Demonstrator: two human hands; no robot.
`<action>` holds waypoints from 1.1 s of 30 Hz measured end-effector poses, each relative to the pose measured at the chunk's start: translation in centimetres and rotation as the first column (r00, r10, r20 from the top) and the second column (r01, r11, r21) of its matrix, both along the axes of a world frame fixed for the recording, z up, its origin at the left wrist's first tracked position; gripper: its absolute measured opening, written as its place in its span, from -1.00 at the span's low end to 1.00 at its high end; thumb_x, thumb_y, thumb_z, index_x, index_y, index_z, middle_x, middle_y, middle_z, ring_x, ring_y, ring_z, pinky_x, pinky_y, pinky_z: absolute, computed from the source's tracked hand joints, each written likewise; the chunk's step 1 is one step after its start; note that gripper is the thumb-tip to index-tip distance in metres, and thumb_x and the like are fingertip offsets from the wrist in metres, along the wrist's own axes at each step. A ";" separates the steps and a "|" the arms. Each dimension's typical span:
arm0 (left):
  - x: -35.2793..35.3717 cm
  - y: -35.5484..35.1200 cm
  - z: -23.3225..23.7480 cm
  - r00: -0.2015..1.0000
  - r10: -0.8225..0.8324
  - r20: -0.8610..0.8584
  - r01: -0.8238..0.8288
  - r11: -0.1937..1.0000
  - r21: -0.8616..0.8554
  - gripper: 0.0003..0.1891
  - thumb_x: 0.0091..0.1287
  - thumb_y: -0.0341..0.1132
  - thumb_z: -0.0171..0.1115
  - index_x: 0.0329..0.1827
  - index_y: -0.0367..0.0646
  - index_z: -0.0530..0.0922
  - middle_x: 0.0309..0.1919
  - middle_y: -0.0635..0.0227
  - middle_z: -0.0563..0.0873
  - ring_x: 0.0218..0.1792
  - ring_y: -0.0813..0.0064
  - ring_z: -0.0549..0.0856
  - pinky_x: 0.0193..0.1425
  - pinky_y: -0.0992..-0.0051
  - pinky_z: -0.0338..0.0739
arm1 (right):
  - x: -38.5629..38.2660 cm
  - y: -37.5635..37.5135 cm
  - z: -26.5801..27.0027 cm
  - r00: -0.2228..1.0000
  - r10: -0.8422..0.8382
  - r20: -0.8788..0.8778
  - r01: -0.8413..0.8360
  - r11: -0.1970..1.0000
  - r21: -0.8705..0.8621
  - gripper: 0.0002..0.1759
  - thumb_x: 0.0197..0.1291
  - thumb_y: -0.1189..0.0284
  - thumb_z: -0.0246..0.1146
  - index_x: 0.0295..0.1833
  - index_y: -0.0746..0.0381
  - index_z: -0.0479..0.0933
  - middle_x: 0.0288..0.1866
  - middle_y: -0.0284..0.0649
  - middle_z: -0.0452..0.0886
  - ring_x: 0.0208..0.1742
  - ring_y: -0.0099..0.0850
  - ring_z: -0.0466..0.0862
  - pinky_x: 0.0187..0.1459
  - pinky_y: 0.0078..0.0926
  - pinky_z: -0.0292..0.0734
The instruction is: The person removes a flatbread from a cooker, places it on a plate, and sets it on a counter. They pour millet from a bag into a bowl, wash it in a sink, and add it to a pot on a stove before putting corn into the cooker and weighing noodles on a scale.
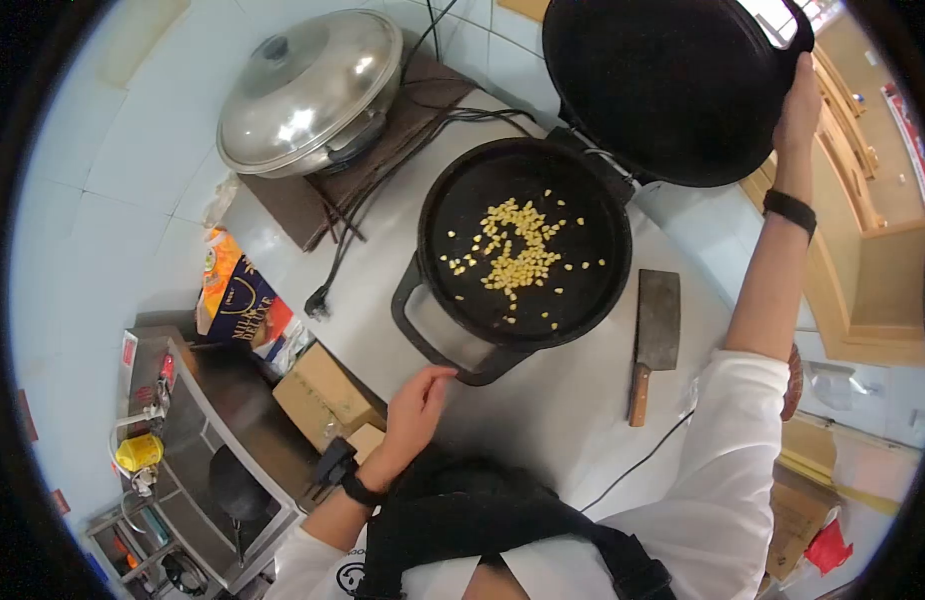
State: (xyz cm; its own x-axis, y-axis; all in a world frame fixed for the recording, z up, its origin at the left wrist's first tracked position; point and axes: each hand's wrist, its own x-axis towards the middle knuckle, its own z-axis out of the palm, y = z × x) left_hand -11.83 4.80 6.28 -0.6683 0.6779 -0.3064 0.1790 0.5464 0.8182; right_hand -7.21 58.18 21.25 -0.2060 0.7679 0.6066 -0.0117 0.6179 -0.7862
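A round black electric griddle pan (443,215) with a hinged lid stands on the worktop, its lid (663,90) swung up. Yellow corn kernels (523,258) lie scattered and heaped loosely in the middle of the pan. My right hand (801,110) grips the lid's loop handle (801,35) at the upper right, arm stretched out. By the pan's front loop handle (438,357) is my left hand (418,408), its fingers loosely curled and one fingertip right at the handle's outer edge. Nothing shows inside that hand.
A cleaver (658,320) with a wooden grip lies right of the pan. Behind to the left, a lidded steel wok (313,95) sits on a brown board. A power plug (319,302) and cables (383,180) cross the worktop (373,290). Cardboard boxes (323,395) stand lower left.
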 end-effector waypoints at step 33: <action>3.7 -11.2 -4.1 0.640 -0.299 0.708 0.183 0.954 0.237 -0.76 0.33 -0.39 -0.10 -0.05 -0.24 0.49 -0.61 0.50 0.44 -0.56 0.74 0.38 -0.47 0.74 0.28 | 17.3 -33.0 -20.6 0.466 -0.308 0.829 0.207 0.949 0.237 -0.55 -0.18 0.38 0.29 -0.14 0.34 0.36 -0.10 -0.01 0.39 0.01 -0.04 0.38 0.05 -0.17 0.27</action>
